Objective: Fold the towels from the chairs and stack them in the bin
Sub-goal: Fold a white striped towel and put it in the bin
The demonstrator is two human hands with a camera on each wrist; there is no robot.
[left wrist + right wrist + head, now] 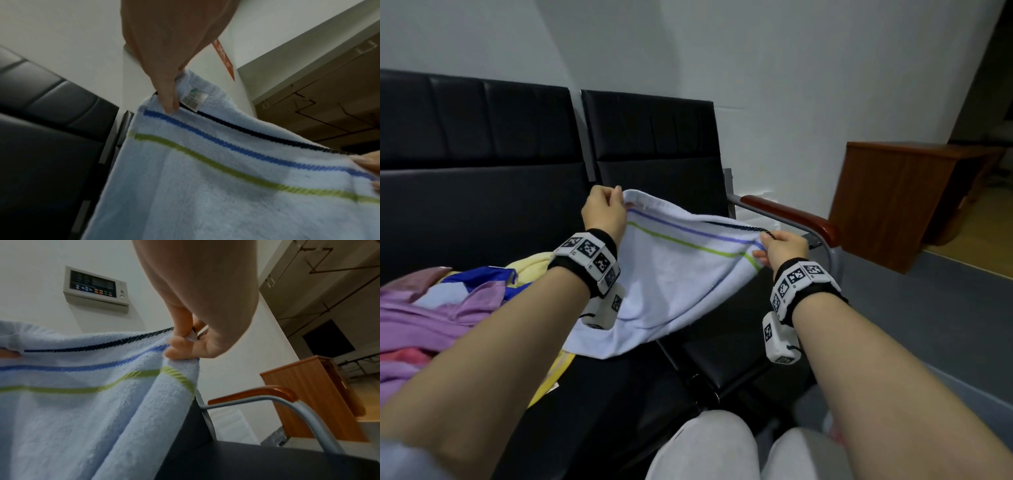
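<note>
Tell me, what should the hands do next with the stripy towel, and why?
Probably bring the two hands together to fold it in half. The left hand and right hand each pinch a top corner of the light blue towel, which hangs spread open between them over the black chair, not yet folded.

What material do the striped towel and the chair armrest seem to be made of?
Towel: looks like cotton terry, matte; looped, fuzzy pile shows in both wrist views.
Armrest: seems varnished wood, reddish-brown with a gloss highlight; it could be plastic. Its support looks like grey painted metal tube.
</note>
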